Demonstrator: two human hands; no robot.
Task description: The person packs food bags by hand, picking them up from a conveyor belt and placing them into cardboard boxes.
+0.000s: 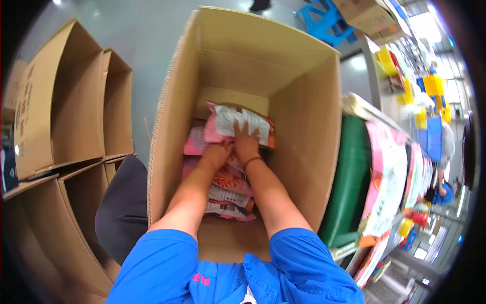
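Both my arms reach down into a tall cardboard box (304,116). Inside it, pink and white printed plastic packets lie in a row. My right hand (246,143) rests with fingers spread on the top of the farthest packet (223,121); a thin red band circles that wrist. Close beside it, my left hand (217,155) touches the near edge of the same packet, its fingers bent and partly hidden. Nearer to me lie an orange-patterned packet (230,183) and a white and pink packet (228,209), partly covered by my forearms.
Open cardboard boxes (76,101) stand on the left, close to my dark-clad knee (124,207). Right of the box are a green container (347,182) and more pink packets (387,177). A blue stool (324,23) stands behind. Another person in blue (444,193) is far right.
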